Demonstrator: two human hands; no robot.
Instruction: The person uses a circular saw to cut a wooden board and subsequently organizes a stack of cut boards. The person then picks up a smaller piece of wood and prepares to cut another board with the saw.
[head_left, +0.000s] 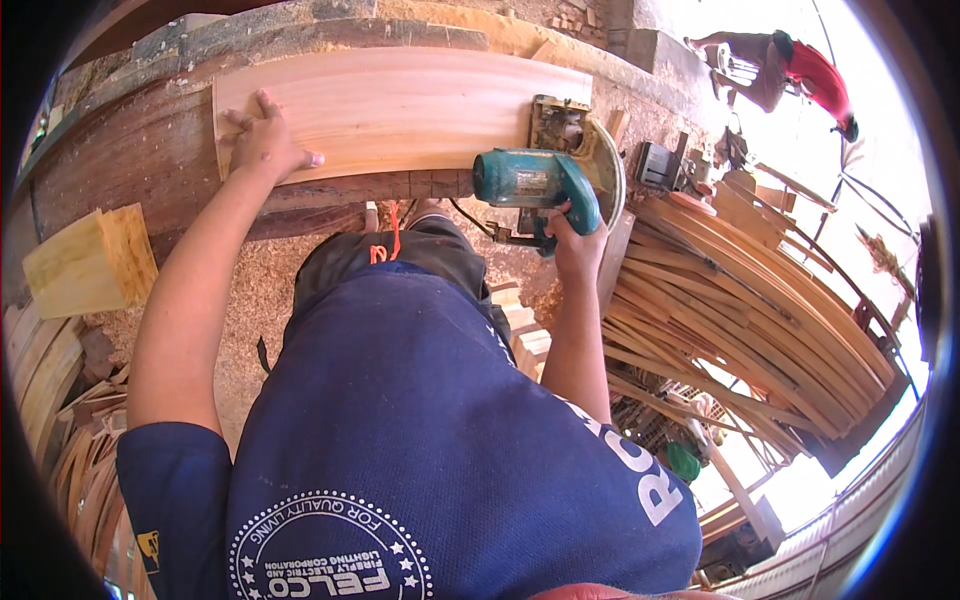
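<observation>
A wide pale wooden board (400,110) lies across a dark timber beam (110,165) in front of me. My left hand (266,145) rests on the board's left end, fingers spread, pressing on its top face. At the right end sits a teal circular saw (525,178), its base plate over the board's edge. My right hand (578,240) is wrapped round the saw's rear handle. A pale curved guard stands at the saw's right side. The saw's blade and whether it turns cannot be made out.
To the right lies a large stack of long thin wood strips (760,310). A yellowish wood block (90,262) is at the left, above more curved pieces. Sawdust covers the ground (240,300). A person in red (815,75) bends over at the far right.
</observation>
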